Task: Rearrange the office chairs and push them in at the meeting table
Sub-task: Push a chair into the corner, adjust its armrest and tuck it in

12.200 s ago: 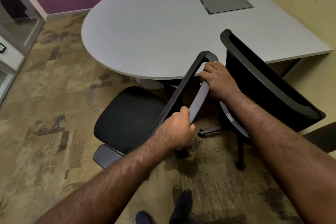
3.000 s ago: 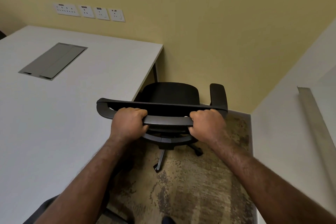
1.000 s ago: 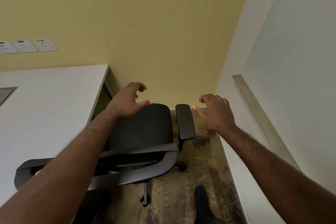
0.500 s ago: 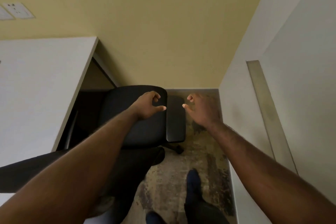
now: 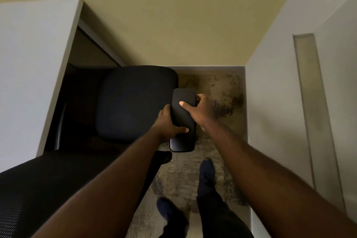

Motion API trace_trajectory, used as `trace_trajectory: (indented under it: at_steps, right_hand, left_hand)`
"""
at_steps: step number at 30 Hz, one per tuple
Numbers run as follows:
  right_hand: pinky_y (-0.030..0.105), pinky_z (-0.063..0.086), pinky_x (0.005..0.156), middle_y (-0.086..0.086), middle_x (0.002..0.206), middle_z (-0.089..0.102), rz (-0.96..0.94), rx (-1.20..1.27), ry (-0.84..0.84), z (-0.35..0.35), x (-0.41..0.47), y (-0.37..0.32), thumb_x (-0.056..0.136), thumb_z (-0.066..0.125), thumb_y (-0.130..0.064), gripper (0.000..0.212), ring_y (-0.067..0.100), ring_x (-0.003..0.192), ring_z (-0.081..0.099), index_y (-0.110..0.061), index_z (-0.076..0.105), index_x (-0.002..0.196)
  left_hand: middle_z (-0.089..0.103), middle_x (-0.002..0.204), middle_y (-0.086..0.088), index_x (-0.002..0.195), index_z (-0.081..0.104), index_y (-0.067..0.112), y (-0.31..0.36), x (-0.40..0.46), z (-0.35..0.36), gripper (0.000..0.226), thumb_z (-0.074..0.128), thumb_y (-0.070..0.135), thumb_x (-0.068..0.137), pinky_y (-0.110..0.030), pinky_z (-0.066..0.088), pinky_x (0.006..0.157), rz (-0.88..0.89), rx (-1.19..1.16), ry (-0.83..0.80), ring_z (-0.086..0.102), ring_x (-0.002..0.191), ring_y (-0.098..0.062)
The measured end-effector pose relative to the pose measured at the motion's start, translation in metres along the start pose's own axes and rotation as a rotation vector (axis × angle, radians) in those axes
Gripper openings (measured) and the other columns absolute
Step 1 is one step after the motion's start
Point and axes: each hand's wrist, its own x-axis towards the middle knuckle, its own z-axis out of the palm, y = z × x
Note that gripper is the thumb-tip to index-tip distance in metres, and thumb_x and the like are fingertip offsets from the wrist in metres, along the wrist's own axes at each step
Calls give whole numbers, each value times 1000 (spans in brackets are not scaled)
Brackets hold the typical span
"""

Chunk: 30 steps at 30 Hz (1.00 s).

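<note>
Gripping the armrest (image 5: 183, 120) at frame centre, your left hand (image 5: 167, 124) and right hand (image 5: 199, 111) curl around its 2 edges, likely to steer the chair (image 5: 133, 102) sideways under the table (image 5: 32, 60), left.

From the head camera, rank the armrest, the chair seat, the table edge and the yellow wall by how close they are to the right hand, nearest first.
1. Armrest: the right hand grips it from its right side.
2. Chair seat: just left of the armrest.
3. Table: further left, beyond the seat.
4. Yellow wall: straight ahead, past the strip of carpet.

The last two look close; the order is my best judgement.
</note>
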Motion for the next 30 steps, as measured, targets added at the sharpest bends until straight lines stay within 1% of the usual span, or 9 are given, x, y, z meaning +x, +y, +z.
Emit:
trace_trajectory:
  at_steps: [2, 4, 7, 10, 13, 16, 18, 22, 30]
  right_hand:
    - [31, 54, 70, 3, 114, 60, 106, 165, -65, 7, 4, 1, 65, 83, -44, 72, 17, 94, 61, -14, 49, 121]
    - [30, 54, 63, 0, 103, 66, 152, 238, -82, 13, 6, 3, 57, 87, -46, 63, 16, 89, 64, -19, 59, 108]
    - [28, 51, 58, -3, 93, 67, 162, 228, -45, 16, 8, 5, 48, 89, -49, 57, 14, 82, 65, -26, 60, 92]
    - [20, 47, 50, -10, 85, 65, 123, 217, -7, 16, 10, 5, 48, 89, -49, 50, 6, 74, 63, -31, 57, 82]
    - [20, 49, 50, -11, 85, 66, 78, 221, 19, 17, 12, 7, 50, 89, -48, 46, 3, 72, 64, -32, 58, 80]
    - [18, 49, 51, -13, 85, 66, 57, 224, 28, 18, 14, 9, 51, 88, -48, 44, 2, 72, 63, -33, 58, 80]
    - [16, 48, 52, -15, 85, 65, 39, 227, 27, 19, 16, 9, 52, 88, -47, 43, 1, 73, 63, -33, 58, 79]
    - [22, 51, 59, -14, 88, 65, 12, 217, 40, 19, 25, 8, 53, 88, -46, 43, 3, 78, 63, -33, 59, 81]
    - [20, 49, 57, -14, 91, 65, -39, 216, 28, 18, 32, 6, 56, 88, -45, 45, 2, 77, 62, -33, 58, 88]
  left_hand:
    - [10, 159, -7, 151, -9, 16, -1, 4, 9, 135, 89, 38, 60, -42, 34, 109, -16, -43, -44, 17, 143, -27]
    - [8, 160, -6, 150, -14, 17, -1, 8, 17, 144, 92, 34, 54, -43, 33, 111, -39, -130, -53, 15, 144, -26]
    - [13, 158, -7, 149, -16, 17, -1, 13, 22, 149, 94, 30, 50, -44, 36, 108, -67, -218, -56, 19, 142, -27]
    - [16, 156, -7, 148, -16, 16, 0, 18, 23, 146, 94, 25, 51, -41, 38, 106, -79, -279, -81, 21, 141, -26]
    - [26, 147, -4, 146, -6, 21, 1, 22, 24, 138, 94, 22, 51, -39, 45, 96, -68, -311, -85, 29, 135, -25]
    - [35, 126, 10, 137, 10, 28, -1, 23, 25, 123, 95, 20, 49, -24, 47, 77, -36, -360, -75, 38, 123, -18]
    - [41, 121, 14, 134, 16, 29, -3, 24, 25, 116, 94, 17, 50, -16, 46, 69, -31, -453, -63, 43, 118, -14]
    - [46, 123, 15, 139, 22, 27, -4, 30, 26, 111, 92, 14, 54, -17, 49, 70, -24, -600, -18, 47, 111, -7]
    - [48, 121, 11, 134, 26, 27, 1, 37, 23, 105, 91, 10, 54, -17, 47, 68, -27, -602, -24, 49, 109, -10]
